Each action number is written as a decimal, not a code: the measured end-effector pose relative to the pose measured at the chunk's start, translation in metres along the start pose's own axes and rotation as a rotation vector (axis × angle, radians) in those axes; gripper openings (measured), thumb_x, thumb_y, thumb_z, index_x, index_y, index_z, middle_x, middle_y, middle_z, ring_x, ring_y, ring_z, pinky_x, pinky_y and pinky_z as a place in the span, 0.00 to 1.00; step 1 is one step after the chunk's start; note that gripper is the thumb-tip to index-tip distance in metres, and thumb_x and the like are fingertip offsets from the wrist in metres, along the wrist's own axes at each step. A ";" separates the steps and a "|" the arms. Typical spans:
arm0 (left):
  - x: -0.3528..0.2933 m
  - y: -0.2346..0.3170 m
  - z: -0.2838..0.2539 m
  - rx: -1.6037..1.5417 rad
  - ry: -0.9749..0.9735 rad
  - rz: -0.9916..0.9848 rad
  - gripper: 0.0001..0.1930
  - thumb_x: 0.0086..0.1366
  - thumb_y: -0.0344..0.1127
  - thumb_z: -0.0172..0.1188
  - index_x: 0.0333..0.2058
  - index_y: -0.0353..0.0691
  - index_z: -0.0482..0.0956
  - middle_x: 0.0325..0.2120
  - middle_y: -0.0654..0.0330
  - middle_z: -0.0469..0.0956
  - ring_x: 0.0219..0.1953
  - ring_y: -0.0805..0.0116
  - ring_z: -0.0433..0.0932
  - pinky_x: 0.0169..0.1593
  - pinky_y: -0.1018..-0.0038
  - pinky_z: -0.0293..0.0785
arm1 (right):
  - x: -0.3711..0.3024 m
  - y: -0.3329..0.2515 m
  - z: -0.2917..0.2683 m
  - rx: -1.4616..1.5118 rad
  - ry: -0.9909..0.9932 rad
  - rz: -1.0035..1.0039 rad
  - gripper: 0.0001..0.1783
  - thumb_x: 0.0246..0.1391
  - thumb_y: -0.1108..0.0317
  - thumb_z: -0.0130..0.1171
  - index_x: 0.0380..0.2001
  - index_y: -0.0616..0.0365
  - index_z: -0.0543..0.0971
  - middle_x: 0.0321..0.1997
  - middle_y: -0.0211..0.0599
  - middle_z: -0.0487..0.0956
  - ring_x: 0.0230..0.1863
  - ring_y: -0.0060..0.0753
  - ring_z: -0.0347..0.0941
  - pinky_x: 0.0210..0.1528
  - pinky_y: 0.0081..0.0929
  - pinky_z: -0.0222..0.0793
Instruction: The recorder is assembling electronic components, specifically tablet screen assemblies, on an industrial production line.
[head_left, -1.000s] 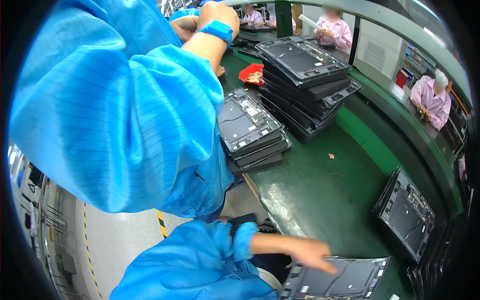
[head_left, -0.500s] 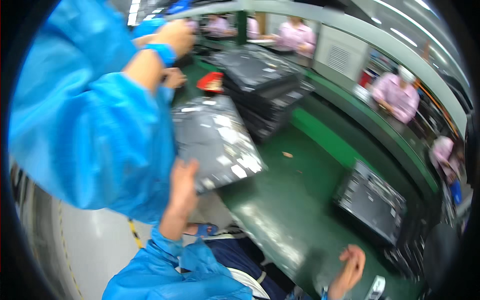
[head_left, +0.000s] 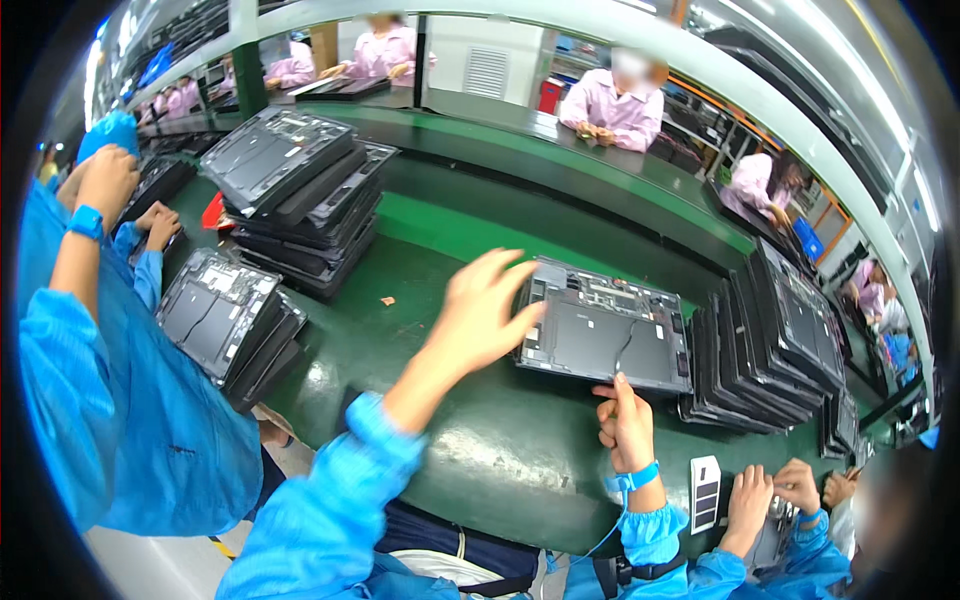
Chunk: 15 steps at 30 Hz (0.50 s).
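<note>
Black open-backed laptop (head_left: 600, 338), right of frame centre, beside leaning stack (head_left: 745, 350). Left hand (head_left: 487, 312), gone from left-side pile (head_left: 215, 312), now splayed loose over laptop's left edge; right hand (head_left: 628, 428) at near edge, grip unclear. Work shifted to this laptop.

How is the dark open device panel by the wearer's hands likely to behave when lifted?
The dark open device panel is probably stiff, since its flat shape shows no visible sag. Its uncovered circuitry suggests it may be fragile if knocked or pressed. Being broad and thin, it seems unlikely to roll.
</note>
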<state>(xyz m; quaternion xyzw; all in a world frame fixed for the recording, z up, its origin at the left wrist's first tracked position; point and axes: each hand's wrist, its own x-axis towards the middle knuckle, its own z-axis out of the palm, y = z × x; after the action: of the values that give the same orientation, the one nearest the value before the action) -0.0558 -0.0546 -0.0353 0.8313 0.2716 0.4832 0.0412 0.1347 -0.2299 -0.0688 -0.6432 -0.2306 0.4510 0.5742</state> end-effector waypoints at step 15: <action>-0.023 0.030 -0.030 -1.019 -0.589 -0.330 0.28 0.70 0.51 0.56 0.55 0.31 0.73 0.30 0.59 0.76 0.25 0.63 0.78 0.32 0.68 0.79 | -0.024 0.010 -0.027 -0.086 -0.013 -0.227 0.23 0.63 0.49 0.53 0.33 0.61 0.75 0.25 0.29 0.74 0.17 0.12 0.53 0.18 0.19 0.47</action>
<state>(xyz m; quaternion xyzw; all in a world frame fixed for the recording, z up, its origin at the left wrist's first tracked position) -0.0777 -0.0973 -0.0276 0.7526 0.1088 0.2895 0.5813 0.1435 -0.2666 -0.0726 -0.6342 -0.3246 0.3769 0.5919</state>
